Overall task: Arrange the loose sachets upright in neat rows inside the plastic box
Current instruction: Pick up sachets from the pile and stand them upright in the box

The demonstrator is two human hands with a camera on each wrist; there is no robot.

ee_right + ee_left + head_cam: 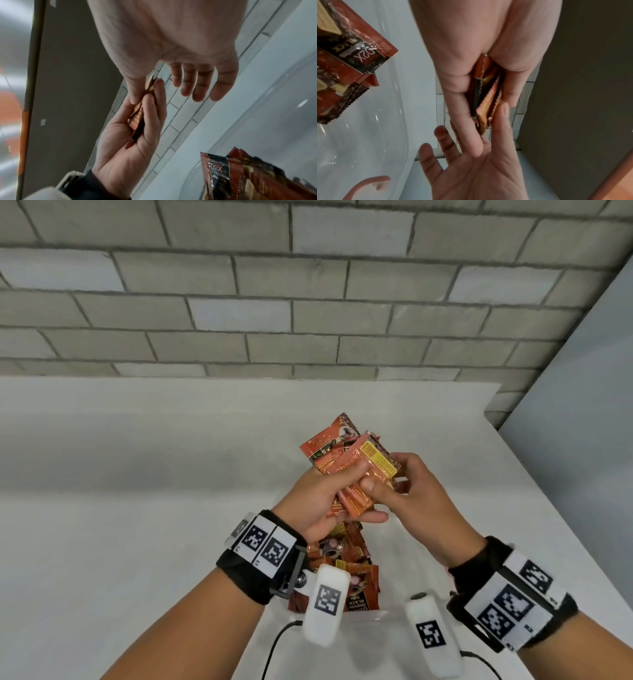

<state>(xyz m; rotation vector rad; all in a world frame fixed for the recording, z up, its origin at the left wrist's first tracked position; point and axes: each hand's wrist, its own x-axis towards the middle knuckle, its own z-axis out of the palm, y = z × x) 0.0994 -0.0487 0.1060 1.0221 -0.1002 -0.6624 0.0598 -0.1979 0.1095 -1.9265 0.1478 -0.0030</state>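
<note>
Head view: left hand grips a fanned bundle of sachets above the plastic box. Right hand pinches the bundle's top sachet, remaining fingers relaxed.

**Around the workspace**

I see a white table set against a grey brick wall. A plain grey panel stands at the right, and black cables trail over the table's near edge.
</note>
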